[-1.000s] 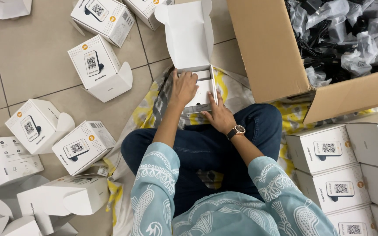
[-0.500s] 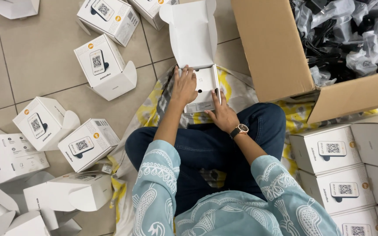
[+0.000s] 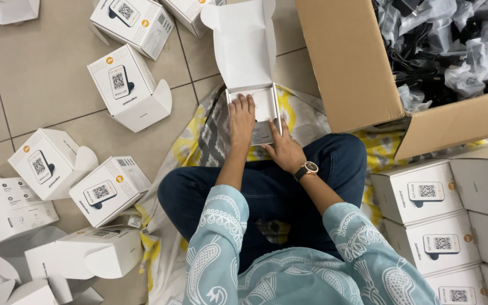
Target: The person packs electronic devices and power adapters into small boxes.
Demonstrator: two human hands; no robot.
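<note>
The person sits cross-legged on a patterned cloth (image 3: 199,133) spread over the tiled floor (image 3: 40,85). A small white box (image 3: 255,107) stands open in front of the knees, its lid flap (image 3: 247,45) raised upright away from the body. The left hand (image 3: 242,120) lies flat on the box's left side, fingers (image 3: 243,104) extended and close together, pressing down into the opening. The right hand (image 3: 283,149), a watch (image 3: 309,168) at its wrist, braces the near right corner of the box, fingers loosely spread against its wall. To the right, touching the cloth, an open brown carton (image 3: 351,68) holds black items in clear bags (image 3: 447,51). Closed white boxes are stacked (image 3: 425,195) at far right. Open white boxes (image 3: 131,87) lie scattered on the floor to the left, well apart from the hands.
</note>
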